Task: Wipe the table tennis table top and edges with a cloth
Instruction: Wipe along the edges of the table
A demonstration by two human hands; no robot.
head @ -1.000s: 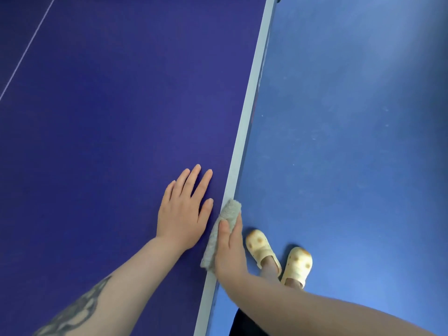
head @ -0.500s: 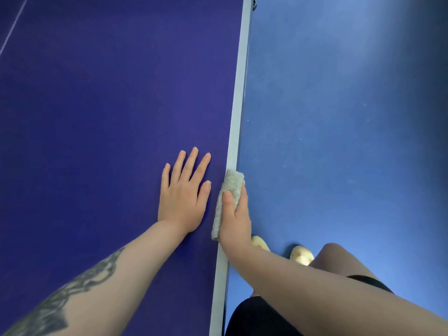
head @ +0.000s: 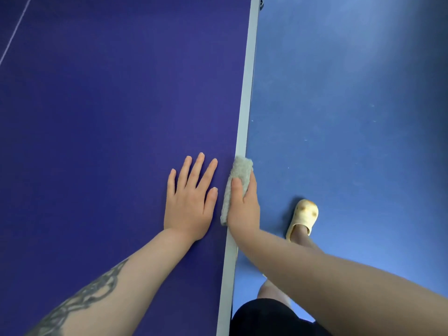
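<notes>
My right hand (head: 243, 204) grips the gray cloth (head: 236, 184) on the table (head: 109, 112) edge (head: 244, 117), a bit farther toward 12 o'clock than before. At 9 o'clock, my left hand (head: 190, 202) stays flat, fingers straight. One yellow shoe (head: 303, 218) now shows at 3 o'clock.

Fuzzy grey cloth (head: 238, 180); matt, smooth table top (head: 121, 105); faintly sheened floor (head: 351, 117).

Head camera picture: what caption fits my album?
Right hand wipes the table edge with a cloth; left hand rests flat.
</notes>
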